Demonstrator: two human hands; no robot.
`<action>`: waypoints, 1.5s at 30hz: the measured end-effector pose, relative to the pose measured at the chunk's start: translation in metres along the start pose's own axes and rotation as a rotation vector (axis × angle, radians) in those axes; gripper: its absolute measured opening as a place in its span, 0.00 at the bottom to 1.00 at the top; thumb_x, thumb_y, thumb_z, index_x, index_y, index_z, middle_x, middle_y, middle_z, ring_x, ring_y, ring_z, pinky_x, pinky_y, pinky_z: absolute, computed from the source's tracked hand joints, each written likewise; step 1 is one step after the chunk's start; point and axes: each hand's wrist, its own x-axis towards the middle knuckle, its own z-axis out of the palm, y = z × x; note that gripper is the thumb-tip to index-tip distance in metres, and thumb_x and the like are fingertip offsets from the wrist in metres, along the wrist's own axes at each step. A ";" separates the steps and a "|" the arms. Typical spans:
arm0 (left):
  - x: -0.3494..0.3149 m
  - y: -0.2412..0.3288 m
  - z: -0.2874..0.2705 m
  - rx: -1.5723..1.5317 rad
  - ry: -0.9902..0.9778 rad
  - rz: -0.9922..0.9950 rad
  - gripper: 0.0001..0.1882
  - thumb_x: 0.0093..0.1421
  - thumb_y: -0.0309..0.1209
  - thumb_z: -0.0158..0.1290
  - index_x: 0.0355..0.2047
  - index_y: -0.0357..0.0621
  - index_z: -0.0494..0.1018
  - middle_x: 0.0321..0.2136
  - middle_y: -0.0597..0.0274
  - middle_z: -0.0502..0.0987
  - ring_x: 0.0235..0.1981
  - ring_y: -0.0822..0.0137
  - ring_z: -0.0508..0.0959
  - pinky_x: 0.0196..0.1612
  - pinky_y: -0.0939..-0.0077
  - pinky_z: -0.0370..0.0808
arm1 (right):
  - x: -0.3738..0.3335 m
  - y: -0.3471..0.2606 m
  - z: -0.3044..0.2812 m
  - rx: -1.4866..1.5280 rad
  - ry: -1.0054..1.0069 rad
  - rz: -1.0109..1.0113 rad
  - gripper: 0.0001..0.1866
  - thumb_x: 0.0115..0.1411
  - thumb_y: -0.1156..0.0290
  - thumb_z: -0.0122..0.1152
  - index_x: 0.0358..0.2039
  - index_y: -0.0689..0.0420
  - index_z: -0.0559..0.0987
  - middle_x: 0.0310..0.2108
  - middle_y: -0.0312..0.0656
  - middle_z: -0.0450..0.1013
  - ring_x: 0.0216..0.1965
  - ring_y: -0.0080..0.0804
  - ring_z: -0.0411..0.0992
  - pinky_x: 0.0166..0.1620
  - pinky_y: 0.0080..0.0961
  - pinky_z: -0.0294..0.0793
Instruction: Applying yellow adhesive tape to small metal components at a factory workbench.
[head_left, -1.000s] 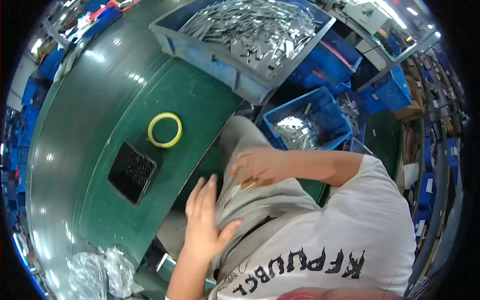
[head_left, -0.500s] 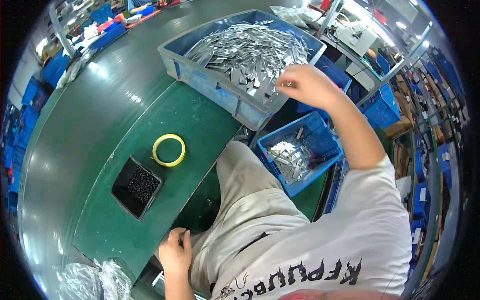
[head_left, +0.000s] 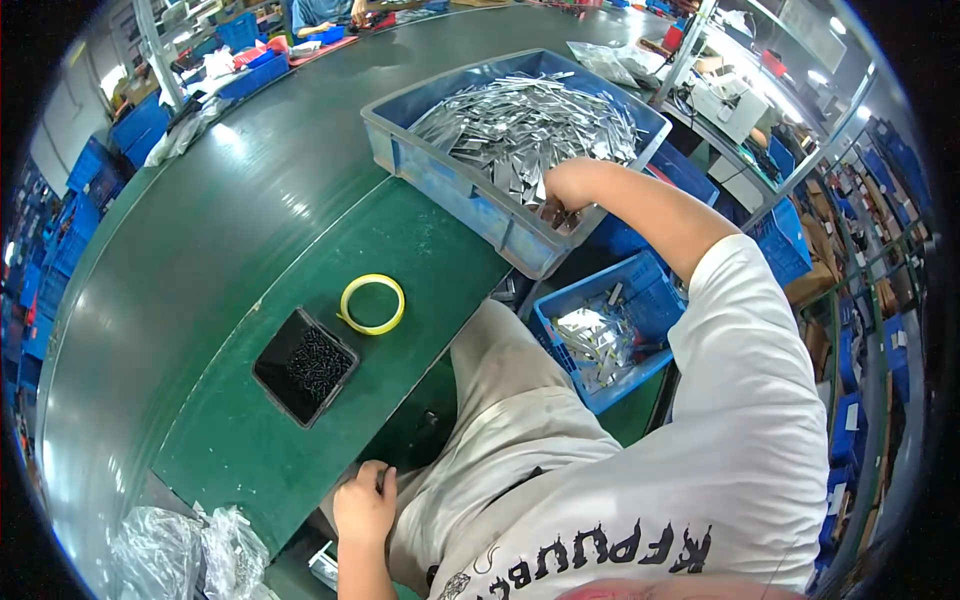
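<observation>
My right hand [head_left: 572, 190] reaches into the near right corner of a large blue bin [head_left: 455, 197]. Its fingers are bent downward, and whatever lies at their tips is hidden. Heaped in that bin are many thin, shiny metal strips [head_left: 535, 125], just beyond the hand. By the green bench's front edge, my left hand [head_left: 365, 505] rests low over my leg. Its thumb and fingers are curled together, with something dark between them too small to make out.
On the green bench [head_left: 215, 430] lie a black tray [head_left: 305, 368] of small dark parts and a yellow tape roll [head_left: 402, 300]. A smaller blue crate [head_left: 600, 400] with metal pieces stands lower right. Clear plastic bags [head_left: 165, 555] lie near left. A person [head_left: 325, 12] sits across.
My right hand has gone from above the bin's right side down into its near corner. The view has shifted, moving the bench things rightward; my left hand stays by the bench edge.
</observation>
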 end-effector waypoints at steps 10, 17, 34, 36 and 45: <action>0.007 -0.001 0.006 -0.014 -0.042 0.043 0.08 0.57 0.35 0.59 0.32 0.45 0.76 0.16 0.51 0.76 0.19 0.48 0.77 0.24 0.56 0.72 | 0.029 0.038 0.027 -0.140 0.107 0.056 0.21 0.46 0.63 0.69 0.44 0.45 0.83 0.39 0.40 0.78 0.42 0.44 0.77 0.41 0.40 0.76; 0.003 0.000 0.005 0.034 -0.059 0.024 0.08 0.57 0.35 0.58 0.32 0.45 0.77 0.19 0.49 0.77 0.22 0.46 0.78 0.26 0.56 0.74 | 0.025 0.012 0.012 -0.152 -0.001 -0.118 0.21 0.47 0.62 0.70 0.44 0.48 0.83 0.38 0.43 0.78 0.43 0.47 0.76 0.44 0.42 0.77; -0.004 0.010 -0.007 -0.411 -0.037 0.024 0.12 0.57 0.29 0.58 0.41 0.40 0.76 0.33 0.48 0.78 0.35 0.54 0.80 0.36 0.66 0.78 | -0.053 -0.152 0.027 1.691 0.935 -0.281 0.07 0.58 0.75 0.63 0.37 0.60 0.78 0.25 0.31 0.72 0.24 0.18 0.67 0.25 0.16 0.62; -0.001 0.020 -0.014 -0.560 0.048 0.090 0.17 0.57 0.27 0.57 0.47 0.38 0.73 0.40 0.48 0.76 0.40 0.56 0.78 0.41 0.68 0.76 | -0.072 -0.210 0.048 1.236 0.465 -0.321 0.09 0.53 0.71 0.70 0.30 0.59 0.78 0.19 0.30 0.70 0.20 0.20 0.67 0.24 0.21 0.64; -0.013 0.025 0.020 -1.325 0.122 -0.001 0.16 0.69 0.26 0.45 0.56 0.37 0.65 0.48 0.62 0.73 0.48 0.69 0.73 0.50 0.70 0.74 | -0.058 -0.322 0.093 0.823 0.104 -0.771 0.15 0.55 0.59 0.64 0.27 0.60 0.80 0.28 0.48 0.76 0.31 0.47 0.75 0.34 0.40 0.72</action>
